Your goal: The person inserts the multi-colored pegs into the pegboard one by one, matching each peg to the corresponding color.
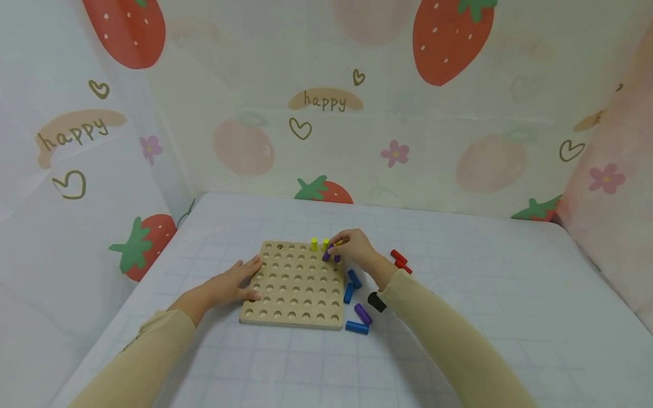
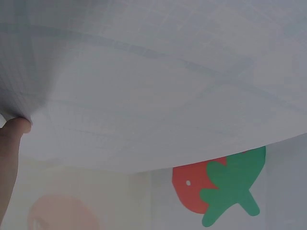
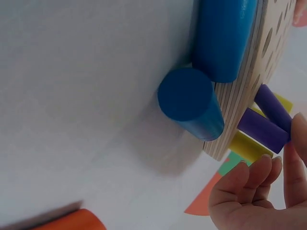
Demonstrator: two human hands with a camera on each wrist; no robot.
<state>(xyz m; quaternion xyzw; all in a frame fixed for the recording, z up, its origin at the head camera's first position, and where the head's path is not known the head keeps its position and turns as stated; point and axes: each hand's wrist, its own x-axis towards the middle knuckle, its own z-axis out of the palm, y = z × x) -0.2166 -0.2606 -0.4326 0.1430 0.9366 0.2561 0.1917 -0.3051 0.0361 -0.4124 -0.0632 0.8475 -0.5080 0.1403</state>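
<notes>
A square wooden pegboard (image 1: 291,283) with rows of round holes lies on the table. My left hand (image 1: 228,286) rests against its left edge, fingers spread; only a finger shows in the left wrist view. Near the board's far right corner, my right hand (image 1: 359,249) pinches a tilted purple peg (image 3: 273,106) between thumb and fingertip, its lower end close to the board's surface. A second purple peg (image 3: 263,130) stands in the board beside it. Yellow pegs (image 1: 313,245) stand along the far row, partly hidden by the right hand.
Right of the board lie several blue pegs (image 1: 357,327), a loose purple peg (image 1: 363,313) and a black piece (image 1: 377,302) partly covered by the right sleeve. Two red pegs (image 1: 399,256) lie farther right. A printed curtain (image 1: 245,85) hangs behind the table.
</notes>
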